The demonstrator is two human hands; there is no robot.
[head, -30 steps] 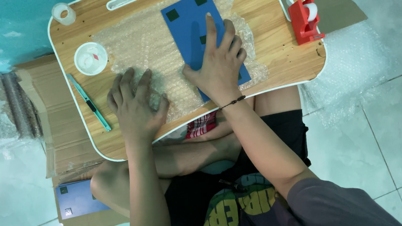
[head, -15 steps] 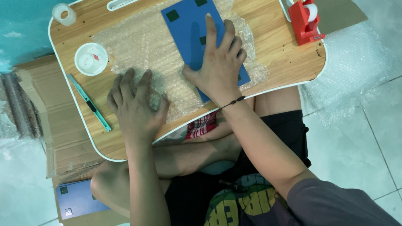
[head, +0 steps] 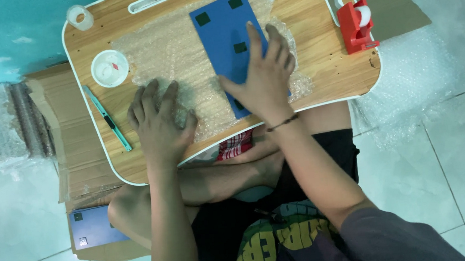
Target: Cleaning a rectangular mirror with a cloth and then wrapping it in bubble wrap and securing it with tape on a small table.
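Observation:
A flat blue panel (head: 224,33) with small dark square pads lies on a sheet of bubble wrap (head: 172,53) spread over a wooden lap table (head: 320,59). My right hand (head: 261,76) presses flat on the near end of the blue panel, fingers spread. My left hand (head: 158,122) lies palm down on the bubble wrap to the left of the panel, near the table's front edge. Neither hand grips anything.
On the table stand a red tape dispenser (head: 357,23), a white round container (head: 110,68), a clear tape roll (head: 79,17) and a teal utility knife (head: 108,125). Flattened cardboard (head: 64,137), more bubble wrap (head: 414,79) and another blue panel (head: 92,227) lie on the tiled floor.

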